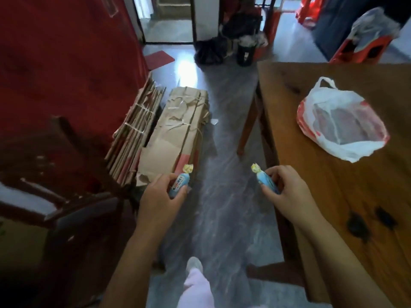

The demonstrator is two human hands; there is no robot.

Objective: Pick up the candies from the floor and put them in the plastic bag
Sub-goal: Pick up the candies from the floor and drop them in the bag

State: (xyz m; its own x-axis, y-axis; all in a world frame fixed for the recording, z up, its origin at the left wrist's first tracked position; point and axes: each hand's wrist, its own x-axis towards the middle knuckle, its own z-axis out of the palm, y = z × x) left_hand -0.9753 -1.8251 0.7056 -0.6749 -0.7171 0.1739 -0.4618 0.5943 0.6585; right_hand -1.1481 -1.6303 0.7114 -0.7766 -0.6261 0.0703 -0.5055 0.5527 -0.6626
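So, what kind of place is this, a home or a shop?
Most likely a home. There is a wooden table with a plastic bag on it, tied bundles of flattened cardboard on a tiled floor, and a doorway to another room.

A wooden table (333, 196) on the right carries a crumpled white-and-red plastic bag (340, 121). On the grey marbled floor (226, 196), tied bundles of flattened cardboard (178, 130) lie beside it.

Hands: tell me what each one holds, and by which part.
Left hand pinches a blue-wrapped candy around its body, its yellow twisted end poking up free. Right hand holds a second candy the same way.
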